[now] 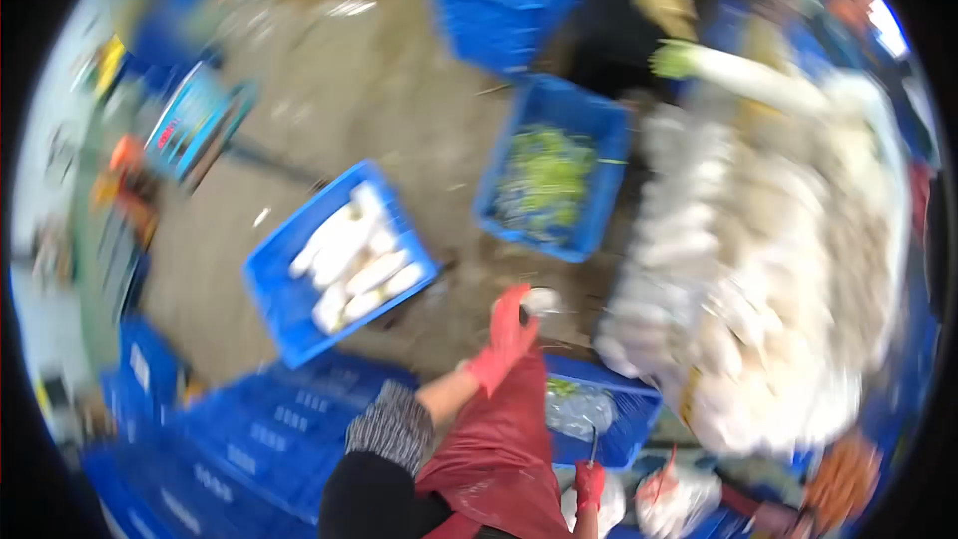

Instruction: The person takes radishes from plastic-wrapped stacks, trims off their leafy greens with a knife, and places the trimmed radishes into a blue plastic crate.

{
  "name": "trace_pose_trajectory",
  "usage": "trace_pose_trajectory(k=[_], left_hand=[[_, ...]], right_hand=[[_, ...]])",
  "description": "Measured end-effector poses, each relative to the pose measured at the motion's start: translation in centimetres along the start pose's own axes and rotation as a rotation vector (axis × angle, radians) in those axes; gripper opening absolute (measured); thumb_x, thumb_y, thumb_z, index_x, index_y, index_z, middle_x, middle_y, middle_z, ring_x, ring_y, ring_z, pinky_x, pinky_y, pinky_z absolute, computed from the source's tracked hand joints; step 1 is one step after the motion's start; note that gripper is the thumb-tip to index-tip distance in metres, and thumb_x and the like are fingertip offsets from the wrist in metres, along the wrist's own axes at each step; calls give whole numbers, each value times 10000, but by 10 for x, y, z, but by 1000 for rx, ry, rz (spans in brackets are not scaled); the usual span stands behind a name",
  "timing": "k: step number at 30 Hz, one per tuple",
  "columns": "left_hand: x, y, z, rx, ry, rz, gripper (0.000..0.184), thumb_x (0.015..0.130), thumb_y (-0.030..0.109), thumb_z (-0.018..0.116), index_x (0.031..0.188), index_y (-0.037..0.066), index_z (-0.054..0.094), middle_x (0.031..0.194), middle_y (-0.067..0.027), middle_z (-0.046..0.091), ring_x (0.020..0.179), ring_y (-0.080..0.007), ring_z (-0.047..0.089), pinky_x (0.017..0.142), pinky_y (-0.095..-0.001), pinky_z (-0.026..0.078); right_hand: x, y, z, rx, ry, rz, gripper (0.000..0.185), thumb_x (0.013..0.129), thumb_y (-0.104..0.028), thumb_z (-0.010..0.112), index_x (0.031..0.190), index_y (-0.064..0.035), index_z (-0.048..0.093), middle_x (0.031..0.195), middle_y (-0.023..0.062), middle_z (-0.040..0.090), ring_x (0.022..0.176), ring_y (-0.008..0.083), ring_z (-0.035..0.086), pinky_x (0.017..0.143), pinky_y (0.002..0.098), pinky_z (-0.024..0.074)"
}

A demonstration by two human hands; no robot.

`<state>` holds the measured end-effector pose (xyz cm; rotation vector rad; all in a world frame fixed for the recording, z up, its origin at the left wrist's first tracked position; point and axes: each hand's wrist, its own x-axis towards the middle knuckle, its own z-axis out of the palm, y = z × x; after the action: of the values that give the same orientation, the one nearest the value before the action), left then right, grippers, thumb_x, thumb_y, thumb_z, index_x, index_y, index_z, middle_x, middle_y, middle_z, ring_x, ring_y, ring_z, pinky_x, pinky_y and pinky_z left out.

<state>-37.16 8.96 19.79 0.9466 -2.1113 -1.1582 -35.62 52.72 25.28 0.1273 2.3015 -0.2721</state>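
Note:
My left hand [507, 337], in a red glove, is closed on a white radish [542, 301], of which only a short, blurred part shows. At the lower right, my right hand [590, 486], also red-gloved, grips a knife [595, 443] with its thin blade pointing up. Between the hands, a blue crate [639, 417] holds clear plastic and some green bits. To the left of my left hand, a tilted blue crate [274, 304] contains several white radishes [344, 250]. Beyond it, another blue crate [611, 130] holds cut green tops [549, 175].
A large pile of white radishes [758, 269] in clear plastic fills the right side, one long radish [753, 78] on top. Another person's gloved hand [659, 0] is behind it. A scale [190, 125] stands left; blue crates [269, 429] lie lower left.

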Motion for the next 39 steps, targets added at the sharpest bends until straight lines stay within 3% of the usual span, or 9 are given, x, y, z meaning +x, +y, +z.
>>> trace_pose_trajectory(k=[5, 7, 10, 14, 18, 22, 29, 34, 39], left_hand=[[58, 262, 122, -375, -435, 210, 589, 769, 129, 725, 1315, 52, 518, 1299, -172, 562, 1215, -353, 515, 1046, -430, 405], [90, 325, 176, -453, -461, 506, 575, 793, 148, 699, 1327, 53, 507, 1265, -158, 586, 1171, -344, 547, 1027, -421, 420], [140, 392, 270, -516, -721, 669, 531, 782, 135, 704, 1281, 53, 543, 1234, -145, 612, 1161, -318, 563, 998, -418, 445], [163, 395, 336, 205, -1033, 586, 604, 668, 227, 806, 1206, 65, 584, 1188, -156, 625, 1106, -338, 590, 959, -411, 480], [180, 380, 323, 246, -929, 703, 616, 589, 257, 842, 1137, 93, 612, 1145, -162, 629, 1085, -358, 591, 937, -418, 488], [214, 370, 351, 301, -1294, 1085, 631, 520, 218, 851, 1102, 145, 620, 1113, -114, 620, 1087, -337, 583, 911, -424, 497], [220, 364, 366, 390, -1156, 1260, 637, 520, 224, 853, 1106, 191, 606, 1057, -96, 619, 1048, -325, 595, 886, -422, 504], [261, 365, 369, 168, -1123, 1081, 726, 515, 274, 884, 1177, 164, 607, 1154, -110, 631, 1091, -313, 602, 919, -421, 501], [291, 392, 336, -382, -1345, 231, 805, 591, 280, 875, 1289, 53, 544, 1184, -105, 615, 1080, -228, 608, 954, -366, 493]], right_hand=[[-12, 5, 12, 472, 332, 233, 348, 851, -378, 625, 927, -47, 699, 749, 202, 671, 658, 337, 662, 606, 425, 510], [-18, -14, 4, 572, 428, 190, 222, 860, -272, 635, 943, -84, 717, 625, 75, 620, 528, 193, 610, 498, 353, 466], [-21, -24, 11, 712, 534, 317, 237, 852, -289, 653, 934, -77, 719, 655, 87, 651, 548, 189, 621, 516, 359, 478], [-41, -47, 14, 840, 646, 445, 275, 842, -331, 672, 916, -70, 717, 670, 98, 662, 565, 197, 635, 523, 363, 479], [-53, -73, 4, 1108, 503, 676, 273, 845, -339, 666, 905, -77, 716, 645, 93, 655, 502, 206, 635, 495, 355, 487], [-63, -93, 0, 1157, 527, 734, 258, 853, -317, 670, 904, -67, 704, 605, 65, 619, 451, 188, 593, 445, 342, 461], [-24, -90, 53, 1125, 612, 644, 282, 866, -326, 651, 893, -49, 690, 577, 49, 570, 455, 158, 568, 451, 324, 453], [-17, -94, 10, 904, 658, 601, 327, 863, -350, 649, 960, -43, 705, 680, 105, 668, 604, 230, 656, 550, 365, 501], [-37, -102, -24, 981, 609, 608, 351, 851, -387, 674, 973, -60, 715, 779, 133, 706, 699, 251, 686, 638, 367, 520]])
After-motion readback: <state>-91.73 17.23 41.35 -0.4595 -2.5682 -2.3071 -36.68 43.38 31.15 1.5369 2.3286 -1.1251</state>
